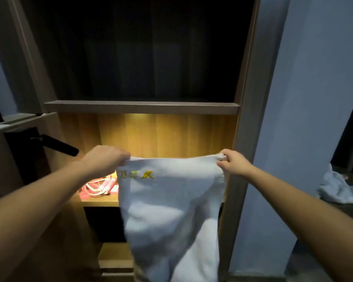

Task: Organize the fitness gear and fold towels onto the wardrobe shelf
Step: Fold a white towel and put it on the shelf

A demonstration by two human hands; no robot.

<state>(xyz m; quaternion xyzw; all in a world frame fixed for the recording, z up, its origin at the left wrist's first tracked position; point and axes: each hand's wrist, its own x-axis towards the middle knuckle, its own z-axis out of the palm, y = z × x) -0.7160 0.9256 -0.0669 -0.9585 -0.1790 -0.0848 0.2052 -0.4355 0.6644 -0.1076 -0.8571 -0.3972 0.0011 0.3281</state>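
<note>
Plainly white towel (171, 210), yellow logo, hanging creased

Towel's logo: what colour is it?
Yellow logo on the white towel, seen in the head view.

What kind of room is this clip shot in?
Probably a home bedroom: a built-in wooden wardrobe with a lit shelf, a white towel held up, crumpled white cloth lying at right.
</note>
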